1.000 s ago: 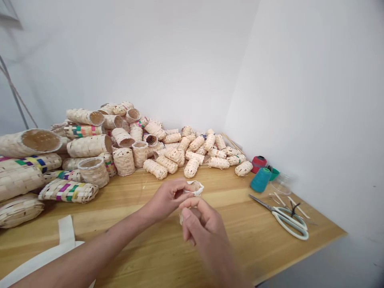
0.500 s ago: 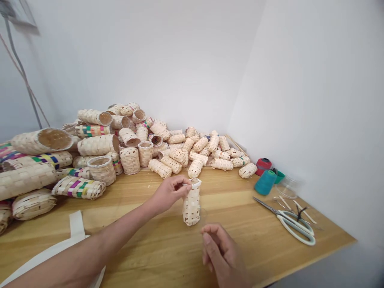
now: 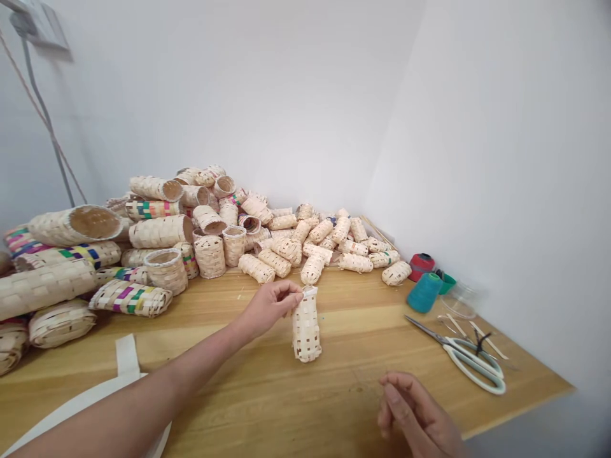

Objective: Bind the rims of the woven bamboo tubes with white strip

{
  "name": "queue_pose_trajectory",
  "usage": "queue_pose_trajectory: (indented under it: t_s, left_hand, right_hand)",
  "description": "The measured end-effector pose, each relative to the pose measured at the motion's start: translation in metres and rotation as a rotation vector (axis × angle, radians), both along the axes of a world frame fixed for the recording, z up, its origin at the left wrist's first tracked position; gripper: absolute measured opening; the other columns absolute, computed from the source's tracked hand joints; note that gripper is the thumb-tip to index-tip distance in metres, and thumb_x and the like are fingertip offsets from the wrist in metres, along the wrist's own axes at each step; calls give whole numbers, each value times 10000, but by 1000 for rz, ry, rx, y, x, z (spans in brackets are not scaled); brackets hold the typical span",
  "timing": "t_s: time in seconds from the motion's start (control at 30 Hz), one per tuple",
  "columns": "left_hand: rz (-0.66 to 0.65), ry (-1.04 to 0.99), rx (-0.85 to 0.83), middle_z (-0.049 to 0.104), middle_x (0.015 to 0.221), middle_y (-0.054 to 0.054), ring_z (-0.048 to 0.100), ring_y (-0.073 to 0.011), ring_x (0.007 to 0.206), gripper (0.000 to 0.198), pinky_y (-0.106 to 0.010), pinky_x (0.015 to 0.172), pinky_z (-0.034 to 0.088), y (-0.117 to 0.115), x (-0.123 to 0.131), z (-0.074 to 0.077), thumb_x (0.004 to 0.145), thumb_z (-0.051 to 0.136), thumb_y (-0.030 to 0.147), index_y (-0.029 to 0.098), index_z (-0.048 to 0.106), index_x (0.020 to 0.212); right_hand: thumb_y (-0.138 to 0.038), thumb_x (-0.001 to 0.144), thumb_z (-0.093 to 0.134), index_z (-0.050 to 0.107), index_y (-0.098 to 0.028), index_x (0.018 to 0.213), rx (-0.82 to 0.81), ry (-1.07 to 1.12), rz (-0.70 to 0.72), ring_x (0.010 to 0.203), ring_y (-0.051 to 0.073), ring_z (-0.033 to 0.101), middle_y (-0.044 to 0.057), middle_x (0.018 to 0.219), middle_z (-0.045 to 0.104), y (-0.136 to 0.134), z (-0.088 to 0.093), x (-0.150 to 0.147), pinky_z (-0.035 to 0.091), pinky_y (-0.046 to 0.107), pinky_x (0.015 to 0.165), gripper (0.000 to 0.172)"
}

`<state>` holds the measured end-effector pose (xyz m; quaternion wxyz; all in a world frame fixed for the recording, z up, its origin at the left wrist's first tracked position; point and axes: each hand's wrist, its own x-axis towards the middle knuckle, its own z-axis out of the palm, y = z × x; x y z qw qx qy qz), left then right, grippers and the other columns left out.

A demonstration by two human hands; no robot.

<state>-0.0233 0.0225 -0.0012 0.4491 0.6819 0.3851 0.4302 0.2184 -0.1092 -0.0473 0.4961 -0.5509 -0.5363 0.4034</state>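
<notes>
The left hand [image 3: 267, 306] pinches the top edge of a little woven basket [image 3: 306, 327] with thumb and finger, over the middle of the wooden table [image 3: 267, 407], and its inside is too hard to see. The right hand [image 3: 415, 410] is well apart from it, thumb and first finger pressed together, but I can't tell what is between them. A big pile of baskets [image 3: 160, 232], some with brown insides showing, lies behind, and a clear tub [image 3: 462, 300] sits near the scissors [image 3: 470, 359].
</notes>
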Motion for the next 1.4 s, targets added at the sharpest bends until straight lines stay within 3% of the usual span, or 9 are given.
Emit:
queue_pose_trajectory:
  t_s: [0.3, 0.43, 0.57, 0.7, 0.8, 0.9, 1.0, 1.17, 1.4]
  left_hand:
    - [-30, 173, 304, 594, 684, -14, 492, -114, 636, 167, -220, 584, 361, -16, 3, 20, 794, 570, 253, 132, 662, 726]
    - [-105, 267, 374, 627, 698, -24, 504, -116, 630, 150, -216, 568, 346, -23, 7, 22, 808, 553, 219, 140, 665, 749]
    - [-155, 284, 412, 637, 717, -32, 531, -126, 663, 152, -226, 615, 376, -27, 8, 21, 819, 542, 205, 143, 657, 742]
    - [-154, 277, 422, 640, 726, -32, 534, -121, 658, 149, -215, 595, 367, -27, 8, 21, 822, 535, 184, 144, 664, 760]
    - [-150, 279, 432, 644, 727, -31, 528, -118, 646, 150, -209, 573, 356, -27, 9, 21, 823, 536, 183, 148, 675, 780]
    - [-133, 274, 447, 640, 712, -24, 524, -117, 636, 142, -210, 575, 363, -27, 10, 20, 819, 549, 185, 152, 680, 775]
    - [-114, 268, 455, 643, 717, -18, 534, -116, 647, 134, -210, 588, 372, -28, 11, 19, 821, 555, 177, 153, 677, 770]
    - [-45, 310, 508, 634, 714, -17, 531, -117, 648, 141, -215, 598, 377, -24, 9, 15, 839, 537, 176, 158, 665, 783]
    - [-12, 482, 847, 636, 771, -61, 540, -151, 725, 188, -253, 654, 390, -22, 9, 8, 891, 481, 190, 155, 642, 800]
  right_hand:
    - [-575, 776, 548, 681, -250, 892, 90, -491, -245, 770, 232, 670, 49, 822, 716, 18, -7, 43, 525, 287, 638, 370]
    - [-517, 810, 522, 698, -251, 834, 338, -625, -309, 1002, 261, 608, 63, 1161, 636, 20, -1, 39, 524, 329, 694, 320]
    - [-478, 845, 500, 658, -230, 872, 389, -542, -417, 913, 232, 618, 78, 1222, 596, 16, 18, 20, 510, 310, 632, 295]
    - [-446, 862, 496, 614, -208, 899, 410, -347, -390, 932, 240, 605, 111, 1221, 593, 19, 39, -10, 494, 316, 674, 268]
    - [-406, 882, 473, 592, -200, 877, 385, -219, -254, 1038, 257, 574, 118, 1221, 595, 34, 41, -36, 486, 328, 741, 238]
    - [-421, 898, 436, 551, -188, 857, 275, -112, -95, 734, 188, 623, 119, 1122, 636, 54, 30, -57, 487, 292, 609, 263]
    - [-450, 913, 400, 524, -185, 876, 168, -59, 0, 503, 127, 531, 54, 878, 659, 64, 16, -65, 453, 267, 523, 295]
    - [-454, 894, 457, 540, -181, 821, 203, -110, -79, 600, 148, 534, 13, 700, 594, 58, 10, -51, 416, 245, 556, 295]
    - [-440, 855, 528, 608, -175, 848, 326, -126, -181, 652, 163, 551, 13, 673, 575, 44, 11, -36, 437, 245, 599, 276]
